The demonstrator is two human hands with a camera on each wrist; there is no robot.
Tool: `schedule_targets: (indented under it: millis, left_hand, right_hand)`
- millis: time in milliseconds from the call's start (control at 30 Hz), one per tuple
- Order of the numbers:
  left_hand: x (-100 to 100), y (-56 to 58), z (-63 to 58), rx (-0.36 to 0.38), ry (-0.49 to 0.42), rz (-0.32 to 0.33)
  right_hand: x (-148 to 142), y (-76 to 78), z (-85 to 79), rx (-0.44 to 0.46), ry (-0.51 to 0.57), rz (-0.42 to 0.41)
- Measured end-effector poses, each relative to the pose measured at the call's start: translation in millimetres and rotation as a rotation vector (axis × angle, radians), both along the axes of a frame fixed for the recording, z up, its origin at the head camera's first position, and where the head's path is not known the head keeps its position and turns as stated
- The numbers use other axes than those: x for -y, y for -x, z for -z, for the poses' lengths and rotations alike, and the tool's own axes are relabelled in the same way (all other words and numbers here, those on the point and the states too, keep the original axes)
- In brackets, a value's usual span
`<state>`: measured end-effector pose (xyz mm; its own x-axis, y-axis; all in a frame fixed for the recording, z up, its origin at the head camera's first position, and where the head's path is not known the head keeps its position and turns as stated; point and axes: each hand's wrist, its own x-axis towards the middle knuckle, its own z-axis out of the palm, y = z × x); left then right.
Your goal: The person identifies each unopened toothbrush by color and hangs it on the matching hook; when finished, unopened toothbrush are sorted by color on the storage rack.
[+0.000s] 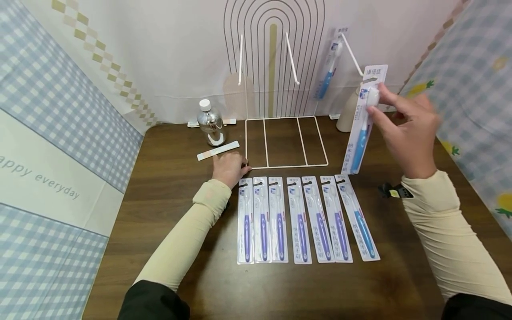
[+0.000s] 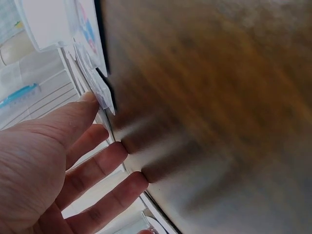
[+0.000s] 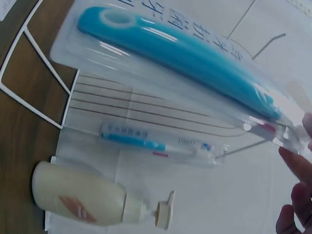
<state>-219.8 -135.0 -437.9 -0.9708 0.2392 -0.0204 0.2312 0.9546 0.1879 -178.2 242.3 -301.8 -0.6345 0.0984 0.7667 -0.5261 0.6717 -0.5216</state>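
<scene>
One toothbrush pack [image 1: 357, 133] is pinched between the thumb and finger of my right hand [image 1: 412, 129]. I hold it up by the brush end, so its blue handle points down below my fingers. My left hand [image 1: 229, 168] rests by the near corner of the white wire rack [image 1: 288, 167], with its fingers apart. Past my right fingertips and to the left, a hanging pack [image 1: 328, 80] is on a hook [image 1: 353, 55].

Each clear pack has one toothbrush in it. Just near my left fingers starts a row of six purple ones [image 1: 299, 222], then one blue one [image 1: 362, 224] at the end. Past my left hand stands a silver bottle [image 1: 211, 124] with a white cap. Behind the pack I hold stands a cream pump bottle [image 3: 80, 194].

Under my left fingers, the table [image 1: 280, 289] is brown wood. Beyond both hands hangs a white cloth [image 1: 180, 49] with curved lines.
</scene>
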Motion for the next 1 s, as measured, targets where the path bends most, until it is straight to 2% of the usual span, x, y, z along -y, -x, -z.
schedule_targets:
  millis: [167, 300, 400, 500, 600, 833, 900, 1000]
  left_hand:
    - [-0.9, 0.0, -0.7, -0.002, 0.004, 0.004]
    - [0.5, 0.4, 0.0, -0.013, 0.006, 0.004]
    - [0.3, 0.7, 0.6, -0.015, 0.007, 0.004]
    - [-0.2, 0.3, 0.6, -0.013, 0.018, 0.008]
    - [-0.3, 0.0, 0.9, -0.018, 0.029, 0.011]
    - [-0.8, 0.5, 2.2, -0.02, 0.025, 0.006]
    - [-1.2, 1.0, 2.6, -0.022, 0.032, 0.006]
    - [-2.2, 1.4, 3.2, -0.019, 0.034, 0.005]
  right_hand:
    - [13.1, 4.4, -2.8, 0.007, 0.034, 0.017]
    - [14.7, 21.0, 4.7, -0.001, 0.036, 0.002]
    - [14.6, 38.1, 12.9, 0.011, 0.038, 0.012]
    - [18.9, 55.6, 15.3, 0.066, 0.075, 0.057]
    - [21.0, 80.4, 16.0, 0.117, 0.105, 0.093]
    - [21.1, 142.6, 19.6, 0.141, 0.144, 0.097]
    - [21.8, 154.6, 20.8, 0.167, 0.171, 0.1]
    - [24.1, 164.7, 21.3, 0.205, 0.221, 0.096]
